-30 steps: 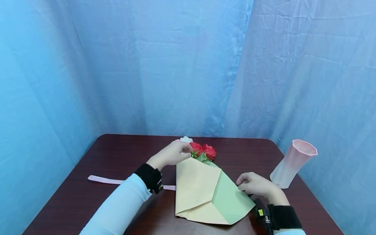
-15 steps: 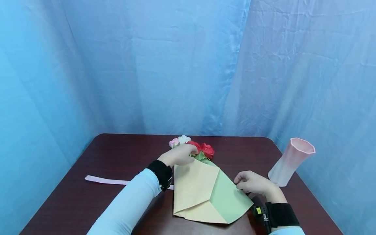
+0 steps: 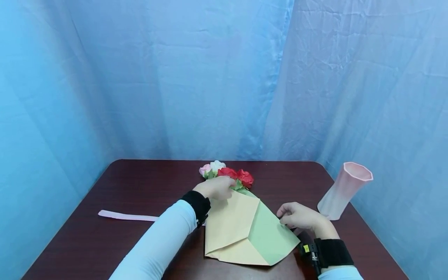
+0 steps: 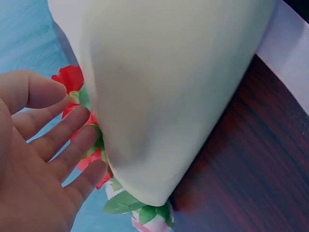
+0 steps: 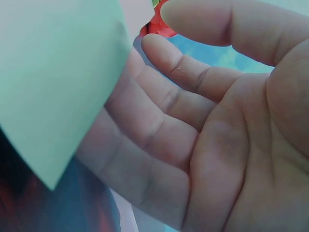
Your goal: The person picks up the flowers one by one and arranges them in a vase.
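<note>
The right hand [image 3: 304, 218] is nearest us, and it's grasping nothing: thumb clear, fingers in a loose curve at the wrapping paper [image 3: 232, 222]. That paper lies mid-worktop [image 3: 140, 186], cream panels folded in around a green face, with a loose corner poking out on the right. We'd call it light and bendy, quick to crease and perhaps springy at the folds, so we'd take it by that right edge, flat fingers beneath, thumb lightly on top. Off to the left, a pale ribbon [image 3: 127, 216] runs out from behind the sleeve; limp stuff, we reckon. Over on the right stands the vase [image 3: 344, 192], well apart from the paper.

Further out, here's the left hand [image 3: 215, 188], fingers relaxed and pinching nothing, right by the red flowers [image 3: 235, 175] at the paper's top. Beyond sit a white flower [image 3: 217, 166] and a pink flower [image 3: 205, 170]; petals look delicate, so we'd steer by the wrap.

Now the angles! The right wrist view gives us fingertips tucked behind the paper's edge, hidden from above. The left wrist view shows the palm; only the head view catches the vase.
</note>
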Available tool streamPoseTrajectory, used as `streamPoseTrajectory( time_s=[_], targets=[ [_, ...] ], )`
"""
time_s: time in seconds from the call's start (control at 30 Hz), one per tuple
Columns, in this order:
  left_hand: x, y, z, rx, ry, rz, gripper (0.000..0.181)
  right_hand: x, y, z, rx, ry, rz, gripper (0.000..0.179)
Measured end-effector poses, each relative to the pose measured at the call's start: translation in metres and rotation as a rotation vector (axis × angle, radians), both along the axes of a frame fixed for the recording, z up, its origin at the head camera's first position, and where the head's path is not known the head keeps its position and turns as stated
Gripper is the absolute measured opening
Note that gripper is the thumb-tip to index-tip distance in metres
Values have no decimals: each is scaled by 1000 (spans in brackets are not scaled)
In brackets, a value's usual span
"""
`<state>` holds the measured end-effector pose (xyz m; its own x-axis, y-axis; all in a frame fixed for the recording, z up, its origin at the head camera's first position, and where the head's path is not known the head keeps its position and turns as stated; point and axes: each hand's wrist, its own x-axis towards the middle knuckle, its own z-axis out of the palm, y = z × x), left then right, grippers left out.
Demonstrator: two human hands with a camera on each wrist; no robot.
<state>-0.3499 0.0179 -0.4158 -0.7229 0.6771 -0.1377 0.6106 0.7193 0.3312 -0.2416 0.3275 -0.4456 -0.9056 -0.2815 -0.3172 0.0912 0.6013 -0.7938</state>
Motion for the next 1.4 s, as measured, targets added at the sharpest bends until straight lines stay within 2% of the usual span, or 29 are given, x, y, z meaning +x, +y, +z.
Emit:
streamPoseTrajectory(
  time_s=[0.27,0.57,1.03,1.4],
  targets=[
    [2,0,-8,-115,45,51,41,1,-2,-2,-21,-10,3,24],
    [6,1,-8,-121,32,68,43,1,-4,-3,-12,-9,10,23],
    [4,-4,-10,-61,1,76,40,0,-3,-3,-8,7,32,23],
    [0,-12,-8,73,-8,56,37,-3,-2,-5,15,26,39,21]
  ],
)
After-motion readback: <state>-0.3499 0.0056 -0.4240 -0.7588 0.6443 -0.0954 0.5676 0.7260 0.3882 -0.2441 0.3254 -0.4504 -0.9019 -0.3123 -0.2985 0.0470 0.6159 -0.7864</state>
